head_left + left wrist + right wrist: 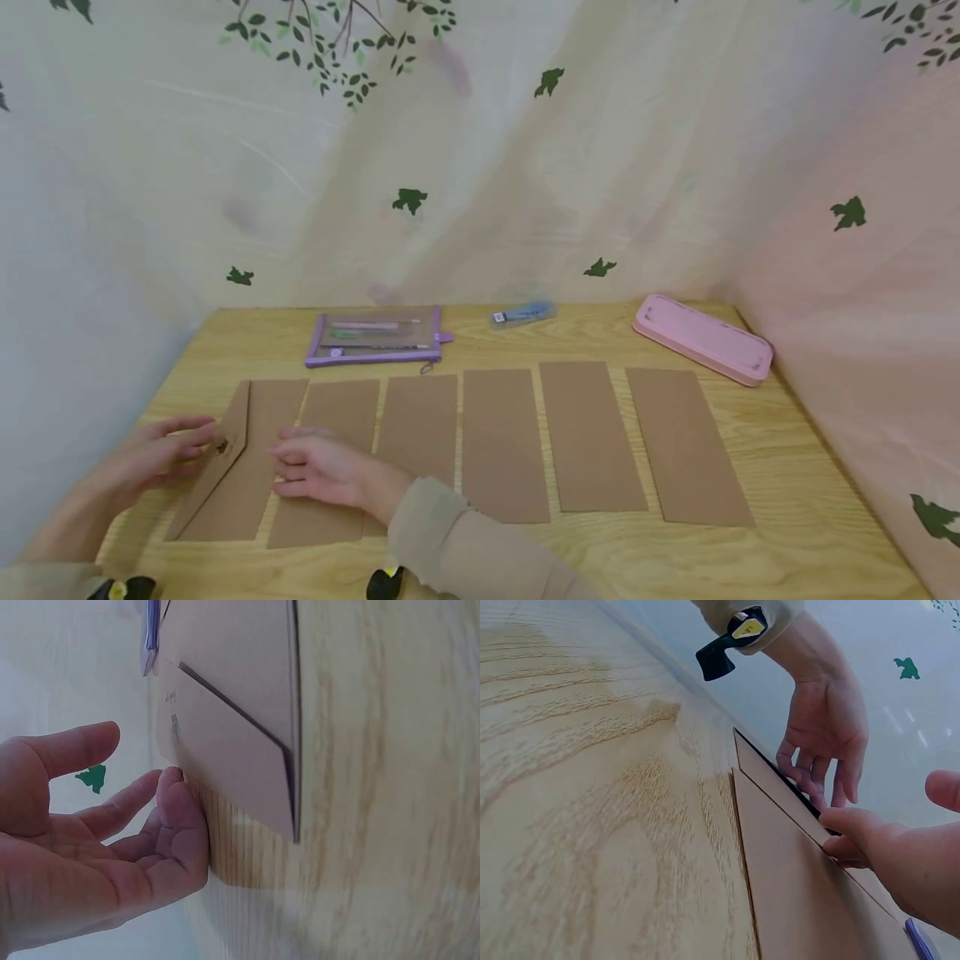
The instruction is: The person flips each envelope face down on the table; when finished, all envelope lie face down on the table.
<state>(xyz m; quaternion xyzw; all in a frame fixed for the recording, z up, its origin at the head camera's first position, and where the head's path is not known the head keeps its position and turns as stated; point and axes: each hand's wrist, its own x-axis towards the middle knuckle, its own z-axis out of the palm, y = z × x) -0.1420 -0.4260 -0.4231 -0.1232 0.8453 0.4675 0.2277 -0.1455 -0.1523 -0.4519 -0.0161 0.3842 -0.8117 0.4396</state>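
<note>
A brown paper envelope (236,500) lies at the left end of a row, its pointed flap and small dark print facing up. My left hand (161,454) is at its left edge, fingers loosely bent; in the left wrist view the fingertips (171,776) are close to the flap side, and contact is unclear. My right hand (330,468) is at the envelope's right edge, over the neighbouring brown envelope (322,521), its fingers relaxed. Neither hand grips anything. In the right wrist view both hands flank the leftmost envelope.
Several more brown envelopes (504,446) lie plain side up along the wooden table (810,492). Behind them are a purple-edged mesh pouch (375,358) with pens, a clear packet with blue contents (525,314) and a pink pencil case (701,337). Leaf-printed cloth (480,167) surrounds the table.
</note>
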